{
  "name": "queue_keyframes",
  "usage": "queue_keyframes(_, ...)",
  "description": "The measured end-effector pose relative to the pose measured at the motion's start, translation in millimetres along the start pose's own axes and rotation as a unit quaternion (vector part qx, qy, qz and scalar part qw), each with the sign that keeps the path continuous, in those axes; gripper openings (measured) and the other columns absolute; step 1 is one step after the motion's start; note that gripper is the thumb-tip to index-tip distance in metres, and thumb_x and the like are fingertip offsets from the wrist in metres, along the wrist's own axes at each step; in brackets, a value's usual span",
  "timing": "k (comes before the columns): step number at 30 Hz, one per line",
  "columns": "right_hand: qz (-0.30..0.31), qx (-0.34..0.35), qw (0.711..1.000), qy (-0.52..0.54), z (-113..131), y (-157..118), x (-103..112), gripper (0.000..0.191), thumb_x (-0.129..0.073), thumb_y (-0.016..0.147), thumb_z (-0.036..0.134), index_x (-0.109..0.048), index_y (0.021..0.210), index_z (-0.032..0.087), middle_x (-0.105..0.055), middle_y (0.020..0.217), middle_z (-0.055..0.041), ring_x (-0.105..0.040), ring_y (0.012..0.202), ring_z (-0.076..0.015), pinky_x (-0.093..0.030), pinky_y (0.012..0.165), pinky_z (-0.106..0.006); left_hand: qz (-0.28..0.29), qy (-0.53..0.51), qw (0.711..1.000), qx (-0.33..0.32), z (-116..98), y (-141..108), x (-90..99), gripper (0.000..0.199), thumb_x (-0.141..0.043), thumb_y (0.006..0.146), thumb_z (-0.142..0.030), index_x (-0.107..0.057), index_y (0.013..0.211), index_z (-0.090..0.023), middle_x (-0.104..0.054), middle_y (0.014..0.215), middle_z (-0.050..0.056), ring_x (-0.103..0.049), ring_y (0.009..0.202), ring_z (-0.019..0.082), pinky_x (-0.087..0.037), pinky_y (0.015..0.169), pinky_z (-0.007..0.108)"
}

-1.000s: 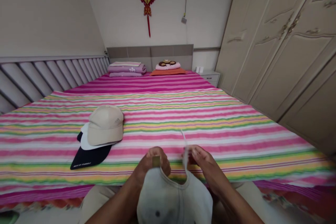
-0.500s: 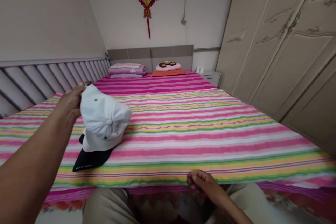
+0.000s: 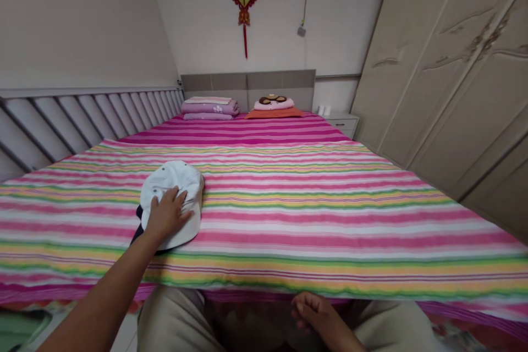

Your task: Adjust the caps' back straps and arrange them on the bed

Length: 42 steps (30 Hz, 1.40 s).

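Note:
A white baseball cap (image 3: 173,173) rests on the left part of the bed, its white brim pointing toward me. My left hand (image 3: 170,213) lies on top of it, palm down with fingers spread over the crown. From underneath, at the left, pokes a dark navy brim (image 3: 137,232), belonging to another cap that is mostly covered. My right hand (image 3: 309,311) is above my lap by the front edge of the bed, fingers loosely curled, with nothing visible in it.
Striped bedding (image 3: 313,225) covers the bed. Folded purple quilts (image 3: 210,108) and an orange pillow (image 3: 274,114) with a pink one on top sit by the headboard (image 3: 280,82). A slatted rail (image 3: 82,118) runs along the left; a wardrobe (image 3: 437,93) and nightstand (image 3: 344,124) stand right.
The white cap, earlier held up by its back in my left hand, now lies lower on the stack. That hand has moved from its edge onto its crown. My right hand stays curled.

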State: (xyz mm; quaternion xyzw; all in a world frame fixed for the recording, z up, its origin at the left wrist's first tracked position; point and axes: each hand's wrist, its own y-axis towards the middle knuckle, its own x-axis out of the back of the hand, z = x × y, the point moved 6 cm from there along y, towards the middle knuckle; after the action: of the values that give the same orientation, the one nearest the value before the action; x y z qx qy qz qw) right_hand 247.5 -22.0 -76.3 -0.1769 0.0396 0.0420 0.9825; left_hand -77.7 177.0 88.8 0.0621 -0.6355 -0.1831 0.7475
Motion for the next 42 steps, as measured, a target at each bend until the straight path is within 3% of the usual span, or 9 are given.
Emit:
queue_keyframes(5,0.004,-0.014,1.000,0.026,-11.4,-2.6,3.9,0.037,-0.060,0.062,0.053,-0.057,0.071,0.018,-0.058,0.064,0.0015,-0.051,0.052,-0.0102,-0.031,0.049,-0.021,-0.112,-0.001,0.993,0.029,-8.3,-39.9,15.0,0.049,-0.039,0.079,-0.030,-0.041,0.123,-0.010,-0.030,0.137,0.021,-0.019,0.129,0.033,-0.013,0.099,0.053)
queue_keyframes(10,0.003,-0.035,0.999,0.010,-24.3,-0.1,2.8,0.040,-0.060,0.060,0.057,-0.056,0.070,0.019,-0.057,0.064,0.0013,-0.051,0.052,-0.0111,-0.031,0.049,-0.022,-0.161,-0.161,0.970,0.091,-21.7,-121.2,-9.9,0.042,-0.043,0.078,-0.029,-0.046,0.118,-0.017,-0.044,0.127,0.016,-0.029,0.126,0.030,-0.026,0.099,0.048)
queue_keyframes(15,-0.004,0.099,0.984,-0.146,18.3,2.9,-1.0,0.036,-0.047,0.074,0.053,-0.052,0.063,0.020,-0.053,0.059,0.0002,-0.049,0.055,-0.0145,-0.034,0.052,-0.025,-0.052,-0.382,0.923,0.008,-62.1,-162.6,-48.2,0.036,-0.052,0.073,-0.023,-0.058,0.108,-0.027,-0.057,0.116,0.009,-0.048,0.112,0.028,-0.037,0.095,0.043)
queue_keyframes(18,-0.104,0.224,0.903,-0.352,56.6,6.9,8.9,0.036,-0.040,0.081,0.046,-0.050,0.058,0.021,-0.053,0.056,-0.0009,-0.050,0.053,-0.0163,-0.032,0.051,-0.026,-0.042,-0.401,0.915,-0.003,-74.4,-162.3,-57.5,0.039,-0.053,0.070,-0.017,-0.058,0.107,-0.025,-0.056,0.116,0.010,-0.048,0.110,0.028,-0.038,0.094,0.043)
queue_keyframes(24,-0.277,0.391,0.641,-0.599,77.8,17.7,13.6,0.033,-0.038,0.086,0.030,-0.051,0.057,0.021,-0.053,0.050,-0.0009,-0.051,0.047,-0.0166,-0.028,0.050,-0.028,-0.091,-0.256,0.962,-0.001,-86.1,-147.8,-56.1,0.024,-0.047,0.070,-0.010,-0.056,0.091,-0.016,-0.058,0.094,0.010,-0.053,0.092,0.023,-0.044,0.081,0.040)
queue_keyframes(26,-0.300,0.427,0.585,-0.621,73.4,18.0,9.3,0.032,-0.039,0.085,0.027,-0.051,0.057,0.021,-0.052,0.049,-0.0007,-0.051,0.048,-0.0168,-0.029,0.053,-0.029,-0.103,-0.228,0.968,-0.001,-89.7,-146.1,-54.5,0.022,-0.046,0.070,-0.008,-0.054,0.088,-0.017,-0.057,0.090,0.008,-0.053,0.087,0.021,-0.045,0.077,0.038)
queue_keyframes(28,-0.302,0.444,0.562,-0.630,69.5,17.9,5.8,0.031,-0.040,0.085,0.025,-0.051,0.056,0.021,-0.052,0.049,-0.0004,-0.050,0.048,-0.0166,-0.029,0.055,-0.029,-0.115,-0.211,0.971,-0.004,-92.5,-146.2,-53.4,0.022,-0.046,0.069,-0.007,-0.053,0.088,-0.017,-0.056,0.089,0.008,-0.053,0.086,0.021,-0.045,0.075,0.037)
queue_keyframes(34,-0.295,0.444,0.576,-0.620,75.4,15.4,5.1,0.032,-0.038,0.086,0.024,-0.051,0.057,0.020,-0.053,0.049,-0.0011,-0.050,0.048,-0.0158,-0.029,0.054,-0.028,-0.143,-0.202,0.969,-0.001,-92.2,-151.0,-54.7,0.025,-0.047,0.068,-0.007,-0.053,0.090,-0.017,-0.057,0.091,0.008,-0.054,0.088,0.021,-0.046,0.076,0.037)
queue_keyframes(42,-0.101,0.329,0.748,-0.567,53.1,17.1,-13.6,0.025,-0.042,0.083,0.027,-0.052,0.061,0.021,-0.062,0.059,-0.0015,-0.057,0.055,-0.0143,-0.033,0.050,-0.023,-0.191,-0.291,0.937,-0.037,-103.6,-161.8,-45.0,0.019,-0.054,0.073,-0.029,-0.058,0.090,-0.020,-0.064,0.090,0.007,-0.059,0.087,0.021,-0.048,0.074,0.033)
